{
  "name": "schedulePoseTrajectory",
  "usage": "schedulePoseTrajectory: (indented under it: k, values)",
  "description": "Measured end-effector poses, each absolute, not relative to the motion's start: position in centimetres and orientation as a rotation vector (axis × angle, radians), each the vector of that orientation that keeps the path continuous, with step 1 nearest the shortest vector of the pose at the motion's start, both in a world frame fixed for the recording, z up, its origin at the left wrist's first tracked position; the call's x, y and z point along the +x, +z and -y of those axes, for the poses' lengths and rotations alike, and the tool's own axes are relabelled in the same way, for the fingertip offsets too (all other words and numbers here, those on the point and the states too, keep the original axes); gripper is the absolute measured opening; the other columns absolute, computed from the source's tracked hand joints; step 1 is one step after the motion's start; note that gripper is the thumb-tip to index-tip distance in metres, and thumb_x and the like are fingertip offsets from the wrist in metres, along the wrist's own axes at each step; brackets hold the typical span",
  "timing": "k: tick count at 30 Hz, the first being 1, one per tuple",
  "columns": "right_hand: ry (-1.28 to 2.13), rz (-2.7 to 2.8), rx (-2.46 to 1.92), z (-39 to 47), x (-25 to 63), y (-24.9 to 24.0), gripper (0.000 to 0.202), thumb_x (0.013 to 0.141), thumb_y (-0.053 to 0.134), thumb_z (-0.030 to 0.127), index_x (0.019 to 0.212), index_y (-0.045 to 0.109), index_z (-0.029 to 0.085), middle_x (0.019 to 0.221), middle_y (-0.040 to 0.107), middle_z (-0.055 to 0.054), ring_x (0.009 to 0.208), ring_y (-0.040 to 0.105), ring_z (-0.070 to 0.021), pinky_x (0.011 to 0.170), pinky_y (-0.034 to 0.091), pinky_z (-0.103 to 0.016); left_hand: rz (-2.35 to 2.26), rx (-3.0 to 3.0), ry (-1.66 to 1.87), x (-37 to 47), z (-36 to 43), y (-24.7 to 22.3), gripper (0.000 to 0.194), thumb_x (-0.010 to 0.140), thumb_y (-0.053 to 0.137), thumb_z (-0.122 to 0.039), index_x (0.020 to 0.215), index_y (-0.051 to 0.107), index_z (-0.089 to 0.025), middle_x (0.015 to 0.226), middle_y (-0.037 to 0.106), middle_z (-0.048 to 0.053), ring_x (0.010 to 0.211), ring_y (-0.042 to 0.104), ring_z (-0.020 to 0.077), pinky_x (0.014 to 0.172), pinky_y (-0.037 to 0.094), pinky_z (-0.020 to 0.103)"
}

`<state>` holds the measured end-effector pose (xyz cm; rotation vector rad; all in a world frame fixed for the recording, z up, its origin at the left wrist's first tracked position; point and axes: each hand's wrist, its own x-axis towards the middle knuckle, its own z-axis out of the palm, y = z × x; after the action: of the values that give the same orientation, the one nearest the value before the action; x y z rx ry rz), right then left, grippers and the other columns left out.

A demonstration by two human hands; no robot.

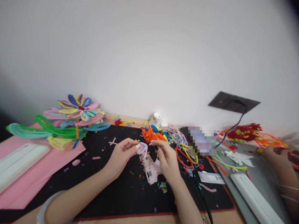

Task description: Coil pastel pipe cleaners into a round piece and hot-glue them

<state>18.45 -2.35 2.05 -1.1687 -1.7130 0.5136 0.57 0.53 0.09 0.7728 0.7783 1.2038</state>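
Observation:
Over the middle of the black mat (112, 196), my left hand (125, 154) pinches a small coil of lilac and pastel pipe cleaner (143, 149) between thumb and fingertips. Just right of the coil is my right hand (165, 157), its thumb and fingers drawn together near the coil's loose end. What its fingertips hold, if anything, is too small to make out. A pale pink glue gun (151, 174) lies on the mat beneath and between both hands. Behind my right hand sits a bundle of orange pipe-cleaner loops (153, 135).
A colourful pipe-cleaner flower (80, 109) and green loops (50, 129) lie at left on pink paper (67, 155), beside a white box (22, 161). Scraps and a white cup (156, 118) stand near the wall. Another person's hands (277, 158) hold orange pipe cleaners at right. A black cable (203, 196) crosses the mat.

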Motion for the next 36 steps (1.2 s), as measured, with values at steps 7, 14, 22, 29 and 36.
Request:
schedulePoseTrajectory:
  k: [7, 14, 22, 29, 36]
  values:
    - [0.475, 1.806, -1.201, 2.2, 17.8, 1.5, 0.035, 0.073, 0.072, 0.016, 0.106, 0.061, 0.022, 0.093, 0.066, -0.004, 0.070, 0.056, -0.0164, 0.061, 0.047, -0.027, -0.819, 0.754, 1.255, 0.5, -0.5, 0.1, 0.022, 0.063, 0.084, -0.027, 0.074, 0.069, -0.016, 0.078, 0.074, 0.000, 0.077, 0.065, 0.0117, 0.073, 0.052, 0.022]
    - [0.435, 1.760, -1.159, 2.5, 17.3, 1.8, 0.015, 0.081, 0.064, 0.014, 0.094, 0.068, 0.019, 0.089, 0.069, -0.005, 0.065, 0.058, -0.0148, 0.060, 0.047, -0.026, -0.799, 0.763, 1.247, 0.6, -0.6, 0.1, 0.021, 0.065, 0.084, -0.026, 0.075, 0.069, -0.016, 0.079, 0.075, 0.001, 0.078, 0.066, 0.0121, 0.074, 0.052, 0.023]
    - [0.570, 1.654, -1.098, 2.4, 17.6, 1.8, 0.023, 0.087, 0.053, 0.010, 0.092, 0.073, 0.022, 0.101, 0.070, -0.007, 0.094, 0.065, -0.0194, 0.078, 0.052, -0.031, -0.809, 0.763, 1.252, 0.6, -0.4, 0.5, 0.021, 0.064, 0.084, -0.027, 0.074, 0.069, -0.016, 0.078, 0.075, 0.002, 0.078, 0.067, 0.0136, 0.073, 0.053, 0.025]
    - [0.648, 1.583, -1.089, 2.3, 17.5, 2.3, 0.022, 0.087, 0.054, 0.013, 0.088, 0.074, 0.022, 0.098, 0.073, -0.006, 0.095, 0.068, -0.0199, 0.086, 0.053, -0.033, -0.827, 0.809, 1.244, 0.5, -0.6, -0.1, 0.019, 0.068, 0.081, -0.026, 0.076, 0.068, -0.016, 0.080, 0.074, 0.001, 0.079, 0.067, 0.0136, 0.075, 0.052, 0.025]
    - [0.707, 1.543, -1.122, 2.3, 17.6, 2.2, 0.022, 0.088, 0.053, 0.018, 0.089, 0.075, 0.022, 0.098, 0.075, -0.007, 0.090, 0.069, -0.0217, 0.080, 0.056, -0.035, -0.886, 0.922, 1.236, 0.5, -0.4, 0.2, 0.020, 0.069, 0.079, -0.028, 0.079, 0.066, -0.016, 0.078, 0.071, 0.001, 0.076, 0.066, 0.0146, 0.072, 0.052, 0.026]
